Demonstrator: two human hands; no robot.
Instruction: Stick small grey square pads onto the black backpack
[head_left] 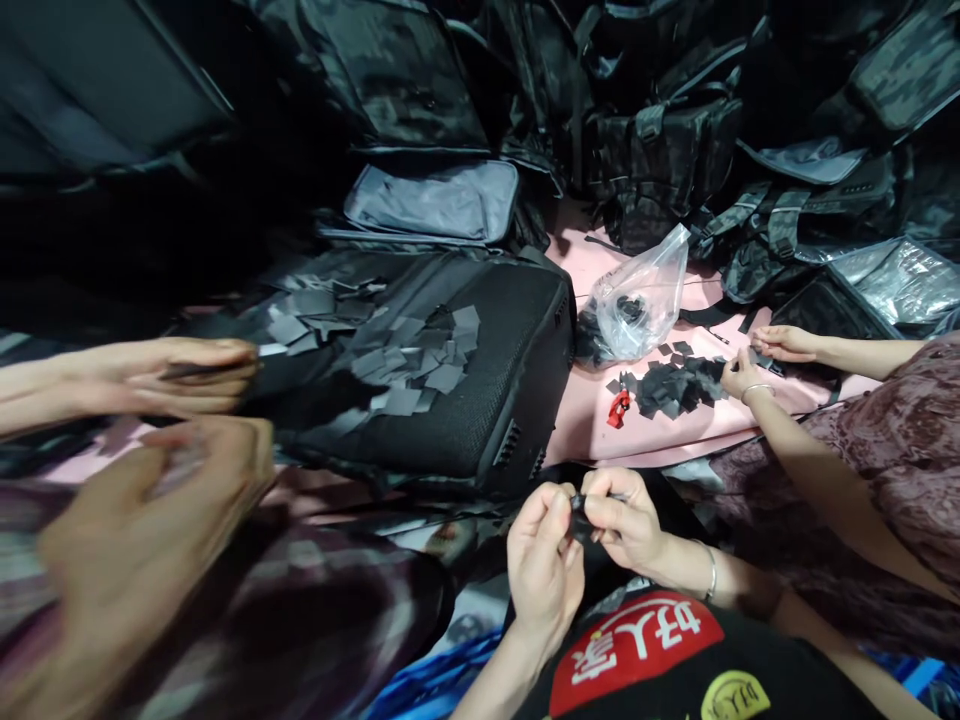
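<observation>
Close to my body at the bottom middle, my left hand (544,560) and my right hand (626,520) meet in front of a black apron (645,660) with a red patch. Between the fingertips of both hands is a small black piece (577,502); both hands pinch it, and its exact kind is too small to tell. Just beyond lies a large black backpack (487,380), with loose grey and black fabric squares (420,350) on top. A pile of black squares (675,380) rests on the pink cloth (600,440), beside a red scrap (619,409).
On the left, a co-worker's blurred hands (150,490) hold something dark. Another co-worker's hands (750,370) work at the right by the pile. A clear plastic bag (645,300) with black pieces stands on the cloth. Camouflage backpacks (667,160) crowd the back.
</observation>
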